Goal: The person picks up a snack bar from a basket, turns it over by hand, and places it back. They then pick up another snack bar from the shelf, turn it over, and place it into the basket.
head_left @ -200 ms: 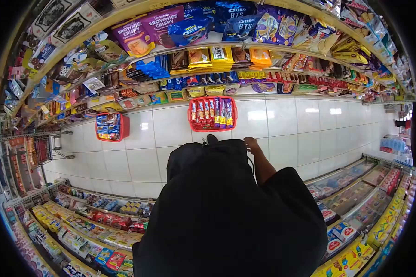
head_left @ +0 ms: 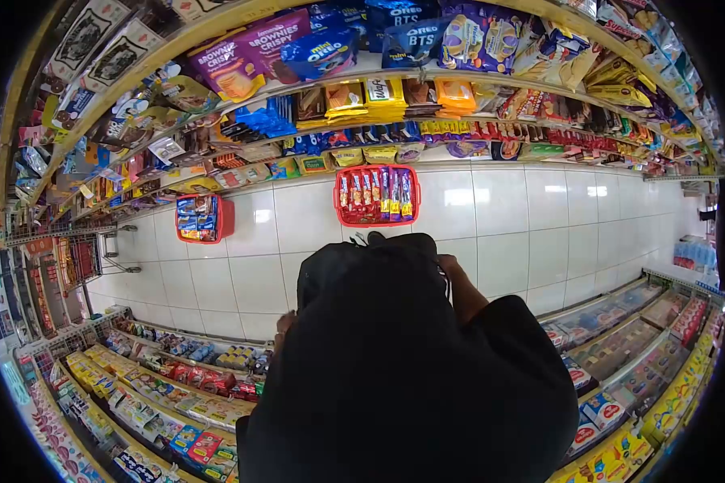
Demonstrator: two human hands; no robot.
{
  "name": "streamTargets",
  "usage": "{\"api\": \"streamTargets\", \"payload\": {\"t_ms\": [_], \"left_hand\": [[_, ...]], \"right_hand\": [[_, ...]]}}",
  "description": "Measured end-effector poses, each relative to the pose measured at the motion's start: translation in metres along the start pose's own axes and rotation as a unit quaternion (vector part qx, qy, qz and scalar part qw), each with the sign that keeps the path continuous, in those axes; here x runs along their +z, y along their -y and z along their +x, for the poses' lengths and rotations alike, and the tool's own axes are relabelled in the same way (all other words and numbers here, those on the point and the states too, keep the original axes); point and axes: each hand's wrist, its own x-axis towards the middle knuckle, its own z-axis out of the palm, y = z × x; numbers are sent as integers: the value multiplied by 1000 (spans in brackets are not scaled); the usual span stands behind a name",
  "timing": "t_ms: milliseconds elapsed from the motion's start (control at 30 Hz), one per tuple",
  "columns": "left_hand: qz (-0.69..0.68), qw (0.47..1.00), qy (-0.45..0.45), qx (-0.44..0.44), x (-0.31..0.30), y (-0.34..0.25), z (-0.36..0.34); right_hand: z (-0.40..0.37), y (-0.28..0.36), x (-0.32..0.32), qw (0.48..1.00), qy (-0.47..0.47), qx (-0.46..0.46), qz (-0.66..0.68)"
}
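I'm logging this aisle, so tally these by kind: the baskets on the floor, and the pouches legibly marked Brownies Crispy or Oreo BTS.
Red baskets: 2
Brownies Crispy pouches: 2
Oreo BTS pouches: 2
Total: 6

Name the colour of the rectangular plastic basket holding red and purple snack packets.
The basket is red, clearest in the head view.

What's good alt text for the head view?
Person in black, left hand and right hand partly hidden, in a shop aisle. Centre red basket and left red basket of packets sit on white floor tiles by snack shelves.
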Motion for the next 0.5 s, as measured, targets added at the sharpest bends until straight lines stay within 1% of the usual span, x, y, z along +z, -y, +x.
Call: {"api": "streamTargets", "payload": {"t_ms": [33, 67, 100, 133, 167, 200, 233, 267, 300, 333, 367, 400, 433, 467, 500], "left_hand": [[22, 999, -24, 7, 13, 18, 11], [-316, 942, -92, -68, -4, -13, -11], [-336, 930, -96, -113, -53, -55, -27], [-381, 907, -98, -147, -73, -82, -47], [-426, 882, -105, -173, -89, -102, -48], [-489, 844, -92, -201, -101, -110, -45], [-543, 805, -76, -226, -113, -111, -44], [-568, 788, -83, -221, -125, -118, -41], [-588, 775, -83, -218, -133, -123, -41], [-473, 867, -55, -146, -137, -119, -39], [-341, 937, -18, -68, -142, -103, -35], [-180, 979, 90, 14, -138, -40, -9], [-35, 972, 199, -120, -174, -82, -12], [-318, 920, 228, -21, -128, 13, 23], [-266, 926, 244, -114, -144, 15, 36]], "right_hand": [[-4, 3, -6, 996, -1, 65, 57], [-9, 3, -10, 985, 0, 131, 112], [-9, 2, -19, 976, -2, 147, 162], [-16, 6, -23, 976, -19, 143, 162], [-16, 19, -28, 977, -36, 130, 164], [6, 10, -43, 972, 13, 94, 216], [0, 29, -45, 981, -2, 68, 181], [18, 23, -54, 984, 23, 4, 179], [27, 30, -58, 984, -43, 22, 172], [47, 31, -62, 990, -66, -6, 125], [71, 25, -73, 992, -92, -29, 84], [142, -16, -77, 988, -97, -117, -35], [67, 34, -64, 964, -191, -105, 152], [59, 47, -56, 952, -200, -93, 211], [64, 52, -53, 934, -215, -85, 273]]}}
